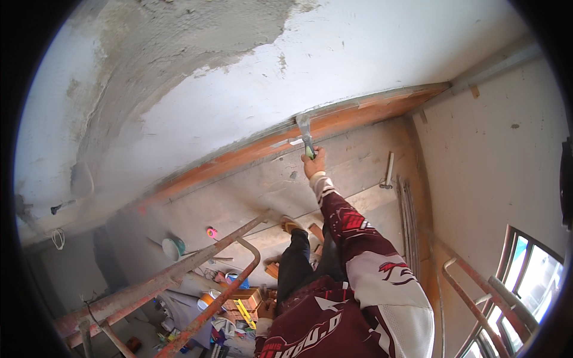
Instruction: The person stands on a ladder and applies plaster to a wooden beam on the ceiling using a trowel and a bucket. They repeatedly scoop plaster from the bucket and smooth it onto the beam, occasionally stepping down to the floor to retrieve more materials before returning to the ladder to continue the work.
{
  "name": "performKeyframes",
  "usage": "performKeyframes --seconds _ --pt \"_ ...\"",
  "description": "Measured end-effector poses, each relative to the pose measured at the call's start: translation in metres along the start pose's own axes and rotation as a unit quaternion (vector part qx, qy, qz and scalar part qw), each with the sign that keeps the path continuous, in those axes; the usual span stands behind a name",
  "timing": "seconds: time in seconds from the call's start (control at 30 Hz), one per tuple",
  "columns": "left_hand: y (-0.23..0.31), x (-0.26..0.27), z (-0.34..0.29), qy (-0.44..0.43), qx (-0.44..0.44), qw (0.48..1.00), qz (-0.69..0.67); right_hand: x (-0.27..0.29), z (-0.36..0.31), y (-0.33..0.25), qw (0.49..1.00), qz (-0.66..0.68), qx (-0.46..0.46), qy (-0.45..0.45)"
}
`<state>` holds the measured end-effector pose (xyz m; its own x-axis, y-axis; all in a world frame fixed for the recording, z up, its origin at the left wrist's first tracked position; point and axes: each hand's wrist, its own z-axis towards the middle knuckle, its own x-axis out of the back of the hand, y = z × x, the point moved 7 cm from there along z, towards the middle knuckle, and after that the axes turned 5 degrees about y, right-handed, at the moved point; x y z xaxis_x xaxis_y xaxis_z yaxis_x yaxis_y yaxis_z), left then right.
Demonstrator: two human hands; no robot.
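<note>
My right hand (316,162) reaches far forward, its fingers wrapped round the green and black handle of a putty knife (304,126). The grey-smeared blade meets the lower edge of the white wall surface (233,101), where it borders an orange brick strip (376,112). Rough grey mortar (203,33) covers the upper left of that surface. Low beside my body, my left hand (267,308) looks curled; what it holds, if anything, cannot be made out. A yellow spirit level (244,312) shows close to it.
Rusty scaffold rails (173,271) cross on my left, and more rails (477,304) stand on my right near a window (531,274). Below are bricks (272,269), a bucket (173,247), a hammer (389,172), long strips (407,224) and mixed clutter. A wire coil (58,239) hangs far left.
</note>
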<state>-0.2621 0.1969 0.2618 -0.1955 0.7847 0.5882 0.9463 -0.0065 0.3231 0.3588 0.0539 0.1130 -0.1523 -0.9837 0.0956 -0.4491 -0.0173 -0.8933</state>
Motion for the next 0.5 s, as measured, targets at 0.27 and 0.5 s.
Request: performKeyframes --seconds 0.27,0.5 --pt "0.026 -0.009 -0.007 0.022 -0.032 0.998 -0.046 0.047 0.053 -0.026 0.995 -0.059 0.014 -0.081" --pt "0.014 -0.013 -0.010 0.030 -0.025 0.997 -0.064 0.071 0.041 -0.051 0.983 -0.125 0.090 -0.100"
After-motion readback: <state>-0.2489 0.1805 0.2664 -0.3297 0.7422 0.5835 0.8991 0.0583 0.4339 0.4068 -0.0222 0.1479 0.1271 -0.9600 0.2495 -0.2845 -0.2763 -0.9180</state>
